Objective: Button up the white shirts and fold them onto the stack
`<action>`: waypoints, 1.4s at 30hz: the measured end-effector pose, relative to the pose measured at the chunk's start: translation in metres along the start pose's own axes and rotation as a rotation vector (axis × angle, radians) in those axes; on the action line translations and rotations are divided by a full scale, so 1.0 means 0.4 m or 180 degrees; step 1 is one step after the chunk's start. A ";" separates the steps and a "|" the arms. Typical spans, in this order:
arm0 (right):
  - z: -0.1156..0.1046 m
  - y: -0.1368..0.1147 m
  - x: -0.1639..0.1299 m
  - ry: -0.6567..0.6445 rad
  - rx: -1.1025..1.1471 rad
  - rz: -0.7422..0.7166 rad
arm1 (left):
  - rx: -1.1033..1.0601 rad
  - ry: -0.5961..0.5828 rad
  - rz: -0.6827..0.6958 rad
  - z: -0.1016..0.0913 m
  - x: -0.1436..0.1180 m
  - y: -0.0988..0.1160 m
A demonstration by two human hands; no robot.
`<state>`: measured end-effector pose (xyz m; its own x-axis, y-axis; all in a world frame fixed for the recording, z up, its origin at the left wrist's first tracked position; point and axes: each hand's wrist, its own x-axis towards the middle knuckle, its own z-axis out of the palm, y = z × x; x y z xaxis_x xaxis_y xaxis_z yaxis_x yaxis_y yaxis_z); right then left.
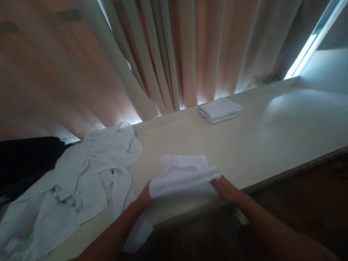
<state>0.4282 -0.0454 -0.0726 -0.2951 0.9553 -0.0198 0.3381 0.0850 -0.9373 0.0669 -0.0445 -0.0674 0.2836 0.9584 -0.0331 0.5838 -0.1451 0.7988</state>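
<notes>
A white cloth (185, 177), partly folded and blurred by motion, is stretched between my two hands over the front part of the pale table. My left hand (145, 195) grips its left end, the fingers mostly hidden by the fabric. At the right end, my right hand (224, 186) is closed on the cloth's edge. Beyond it, near the curtain, lies a neatly folded white cloth (220, 110). To the left spreads a crumpled heap of white cloth (89, 174), part of it hanging over the front edge.
The pale table (272, 145) runs along a wall of long pinkish-beige curtains (206, 50). A dark object (27, 159) stands at the far left, behind the heap. Bright light enters through a window gap (301, 54) at the upper right. The dark floor (312, 203) shows below the table edge.
</notes>
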 end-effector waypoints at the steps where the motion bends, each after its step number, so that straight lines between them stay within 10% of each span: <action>1: -0.002 -0.009 0.017 0.0109 0.0075 0.0159 | -0.0170 0.0143 -0.0226 0.002 0.011 0.016; 7: -0.001 -0.041 0.146 0.0414 0.0102 0.0721 | -0.0970 0.0561 -0.1568 0.010 0.115 0.097; 11: -0.002 -0.005 0.204 0.0590 -0.0363 0.0931 | -0.0666 0.0457 -0.1701 0.012 0.172 0.099; 15: -0.019 -0.025 0.190 0.1098 -0.0855 0.1010 | -0.0058 0.0933 -0.1563 -0.001 0.175 0.104; 18: -0.001 -0.091 0.153 0.1477 -0.1717 0.0078 | 0.1001 0.1378 -0.0488 0.006 0.178 0.135; 22: 0.079 -0.134 0.139 0.0898 -0.2639 -0.0871 | 0.2323 0.0487 0.1031 0.065 0.218 0.173; 26: 0.134 -0.073 0.142 0.0398 -0.2916 -0.0312 | 0.2667 -0.0063 0.0618 0.131 0.223 0.148; 34: 0.149 0.022 0.087 0.0191 -0.2800 -0.0458 | 0.2689 0.0544 0.0227 0.181 0.115 0.032; 42: 0.153 -0.015 0.082 0.0440 -0.2831 -0.0351 | 0.2734 0.0560 0.0245 0.184 0.124 0.033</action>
<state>0.3619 -0.0317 -0.0888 -0.2762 0.9493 0.1499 0.8966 0.3107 -0.3154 0.1449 -0.0171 -0.1028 0.2657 0.9520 0.1519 0.9585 -0.2778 0.0646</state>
